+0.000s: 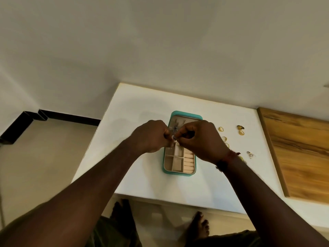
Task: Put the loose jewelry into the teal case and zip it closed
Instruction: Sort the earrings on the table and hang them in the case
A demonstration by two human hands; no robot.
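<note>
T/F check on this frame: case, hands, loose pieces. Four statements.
1. The teal case lies open on the white table. True.
2. The left hand and right hand together pinch a small silver piece above the case. True.
3. The gold rings lie left of the case. False: they lie to its right.
4. The right wrist is bare. False: it wears a red thread band.
</note>
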